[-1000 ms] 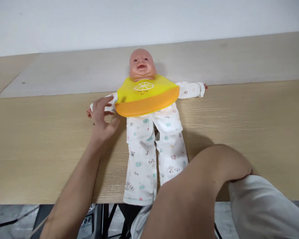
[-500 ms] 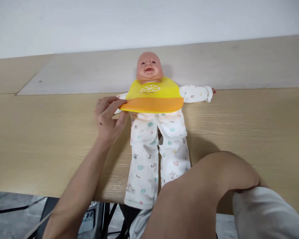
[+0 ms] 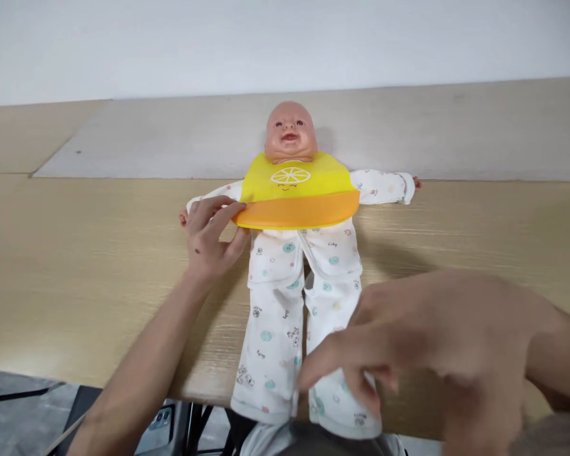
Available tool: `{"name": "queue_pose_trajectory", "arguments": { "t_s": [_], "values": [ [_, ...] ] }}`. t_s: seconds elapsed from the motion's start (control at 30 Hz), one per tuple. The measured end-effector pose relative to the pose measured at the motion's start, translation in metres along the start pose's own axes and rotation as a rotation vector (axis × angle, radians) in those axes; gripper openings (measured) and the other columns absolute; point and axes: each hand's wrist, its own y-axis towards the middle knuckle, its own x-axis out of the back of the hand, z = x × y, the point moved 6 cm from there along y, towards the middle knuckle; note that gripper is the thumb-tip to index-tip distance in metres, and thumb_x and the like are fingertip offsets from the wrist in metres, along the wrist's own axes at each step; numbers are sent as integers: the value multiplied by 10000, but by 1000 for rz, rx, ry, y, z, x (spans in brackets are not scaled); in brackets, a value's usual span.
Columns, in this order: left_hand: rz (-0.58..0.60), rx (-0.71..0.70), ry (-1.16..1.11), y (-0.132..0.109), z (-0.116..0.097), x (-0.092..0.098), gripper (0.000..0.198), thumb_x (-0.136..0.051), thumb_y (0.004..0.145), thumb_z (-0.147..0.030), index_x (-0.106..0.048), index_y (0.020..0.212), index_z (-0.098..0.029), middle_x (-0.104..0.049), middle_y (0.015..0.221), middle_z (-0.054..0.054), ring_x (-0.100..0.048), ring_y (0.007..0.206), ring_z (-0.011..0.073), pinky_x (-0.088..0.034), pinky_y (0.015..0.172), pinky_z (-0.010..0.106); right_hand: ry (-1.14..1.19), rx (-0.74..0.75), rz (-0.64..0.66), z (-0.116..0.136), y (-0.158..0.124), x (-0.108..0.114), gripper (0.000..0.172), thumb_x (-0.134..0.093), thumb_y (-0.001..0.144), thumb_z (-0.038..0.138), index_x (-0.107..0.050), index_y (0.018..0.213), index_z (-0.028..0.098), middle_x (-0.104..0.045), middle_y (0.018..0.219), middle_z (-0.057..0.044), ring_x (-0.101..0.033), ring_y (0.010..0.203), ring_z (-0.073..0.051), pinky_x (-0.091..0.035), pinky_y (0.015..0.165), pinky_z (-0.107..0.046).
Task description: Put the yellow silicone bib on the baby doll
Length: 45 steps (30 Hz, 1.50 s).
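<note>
A baby doll (image 3: 291, 130) lies on its back, head away from me, arms spread out. A yellow bib (image 3: 313, 180) with a white citrus slice covers its chest; an orange pocket runs along the bottom. My left hand (image 3: 213, 237) pinches the left corner of that pocket between thumb and fingers. The doll wears a white printed jacket (image 3: 335, 253) and matching trousers (image 3: 275, 335). Above the lower trouser legs hovers my right hand (image 3: 408, 335), blurred, index finger stretched out and fingers apart, with nothing seen in it.
The wooden table (image 3: 99, 266) has its front edge under the doll's trouser ends. A grey board (image 3: 171, 136) lies along the back by a white wall (image 3: 285, 44). Below left, a phone (image 3: 156, 430) rests on a dark seat.
My right hand has come from low by my lap up over the trouser legs. My left hand stays at the bib's corner. The view has shifted slightly, and the doll's left-side hand now shows.
</note>
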Motion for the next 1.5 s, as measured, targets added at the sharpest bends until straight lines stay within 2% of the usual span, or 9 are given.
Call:
{"name": "queue_pose_trajectory", "arguments": {
  "t_s": [0.17,0.33,0.43,0.57,0.73,0.83,1.0,1.27,1.5],
  "values": [
    [-46,-102,2,-5,-10,4,368,-777,768,-251,-753,1135,-250,-704,1136,116,-658,1005,277,-528,906,440,26,81,9,-8,5,-17,350,-624,978,415,-527,724,195,-489,586,26,-460,535,-93,-347,531,-224],
    [-62,-123,-7,-4,-16,4,376,-754,810,-201,-742,1184,-243,-693,1150,119,-670,1014,257,-550,849,404,87,252,-10,-32,4,-38,279,-455,1040,161,-480,764,191,-517,605,58,-479,515,-73,-354,551,-232],
    [-82,-117,12,-5,-16,5,376,-724,834,-219,-729,1208,-257,-689,1158,113,-663,953,237,-544,854,414,98,242,-22,-45,5,-49,254,-480,1026,149,-478,777,197,-542,636,53,-505,547,-88,-364,578,-250],
    [-80,-61,-6,-14,-6,2,447,-718,825,-238,-690,1271,-251,-657,1218,131,-637,1009,266,-542,826,426,184,159,-5,-50,8,-53,256,-513,999,139,-464,756,202,-518,614,56,-477,525,-78,-350,555,-236],
    [-14,234,-147,-26,22,-11,575,-687,863,-251,-551,1420,-290,-591,1362,124,-649,1070,240,-571,806,376,170,172,19,-50,8,-54,252,-510,995,133,-454,759,202,-519,624,54,-478,534,-86,-345,568,-252],
    [-10,174,-133,-24,20,-12,676,-735,804,-257,-533,1443,-345,-584,1375,92,-644,1100,237,-577,828,360,170,163,31,-52,6,-57,236,-520,996,139,-445,782,203,-518,647,56,-471,560,-92,-336,578,-258],
    [-79,-38,-40,-16,-3,-4,404,-730,829,-301,-719,1232,-341,-622,1279,72,-626,1119,251,-542,959,415,185,171,27,-52,5,-56,233,-539,982,115,-427,796,201,-509,655,69,-456,566,-82,-334,587,-248],
    [-71,3,-28,-13,-3,-5,266,-623,926,-372,-723,1161,-295,-668,1164,65,-664,1048,230,-543,957,410,170,184,-4,-49,10,-52,238,-556,964,93,-445,777,190,-489,630,76,-438,544,-65,-333,573,-225],
    [-53,41,31,-12,-6,-7,266,-587,943,-411,-704,1122,-253,-675,1135,77,-661,1050,231,-548,953,414,137,225,-45,-48,11,-51,235,-561,971,127,-458,768,185,-469,616,78,-416,525,-60,-312,552,-221]
  ]
}}
